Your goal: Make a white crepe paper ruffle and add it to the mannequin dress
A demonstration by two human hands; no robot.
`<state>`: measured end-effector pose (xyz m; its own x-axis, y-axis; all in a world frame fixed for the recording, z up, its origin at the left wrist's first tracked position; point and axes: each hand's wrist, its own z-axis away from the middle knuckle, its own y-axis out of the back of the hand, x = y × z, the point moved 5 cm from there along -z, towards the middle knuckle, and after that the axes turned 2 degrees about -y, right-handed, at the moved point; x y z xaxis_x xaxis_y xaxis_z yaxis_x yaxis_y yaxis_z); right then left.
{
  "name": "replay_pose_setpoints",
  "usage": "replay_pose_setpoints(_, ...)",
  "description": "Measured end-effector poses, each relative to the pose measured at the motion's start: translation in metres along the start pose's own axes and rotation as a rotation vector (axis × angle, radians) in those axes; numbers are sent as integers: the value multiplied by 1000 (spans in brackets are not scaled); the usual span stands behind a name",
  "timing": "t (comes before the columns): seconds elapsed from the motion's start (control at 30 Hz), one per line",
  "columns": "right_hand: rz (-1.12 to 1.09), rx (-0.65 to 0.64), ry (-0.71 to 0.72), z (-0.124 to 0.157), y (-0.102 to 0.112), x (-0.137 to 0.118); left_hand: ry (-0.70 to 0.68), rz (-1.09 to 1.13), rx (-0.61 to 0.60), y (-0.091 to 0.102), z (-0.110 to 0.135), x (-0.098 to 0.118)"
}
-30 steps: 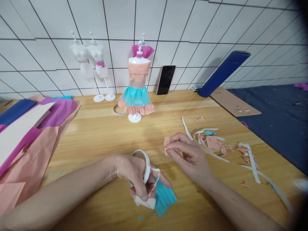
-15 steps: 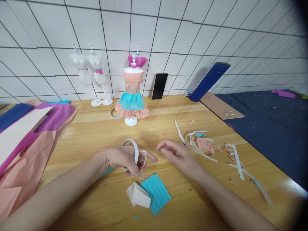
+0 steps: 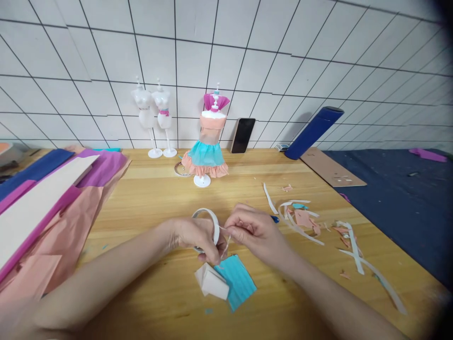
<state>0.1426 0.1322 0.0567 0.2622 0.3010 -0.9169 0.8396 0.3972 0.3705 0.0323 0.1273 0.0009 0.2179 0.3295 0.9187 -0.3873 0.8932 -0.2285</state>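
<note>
My left hand [image 3: 198, 236] is closed round a white roll of tape [image 3: 212, 222], held upright above the wooden table [image 3: 152, 193]. My right hand [image 3: 256, 233] pinches the loose end of the tape strip [image 3: 226, 235] right beside the roll. Just below both hands a pleated teal paper piece [image 3: 239, 281] lies flat, with a folded white paper piece [image 3: 212, 282] on its left edge. Farther back stands a small mannequin [image 3: 208, 139] dressed in a peach top and a teal skirt with a peach frill.
Two bare white mannequins [image 3: 155, 118] stand by the tiled wall. A black phone [image 3: 242, 135] and a blue roll [image 3: 313, 132] lean on the wall. Paper sheets [image 3: 53, 198] lie left; scraps and white strips [image 3: 318, 226] lie right, beside a dark blue mat [image 3: 399, 193].
My right hand let go of a peach scrap, moved left to the roll and took the tape end. My left hand lifted off the teal and white pieces. The view shifted.
</note>
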Motion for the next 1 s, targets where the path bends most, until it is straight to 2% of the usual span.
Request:
replay_pose_setpoints(0.2,-224,-44,-130,-15,6,15,20,-20,17,6,0,-3)
replay_pose_setpoints(0.53,-568,-73,-309,-13,-3,34,40,-93,-79,4,1,1)
replay_pose_setpoints(0.67,-614,-97,-327,-12,-4,35,36,-90,-121,4,3,0)
replay_pose_setpoints(0.9,-563,-207,-282,-11,-4,36,-65,176,-218,4,4,-4)
replay_pose_setpoints(1.0,-519,-216,-241,-12,0,38,-67,203,-282,2,3,-6)
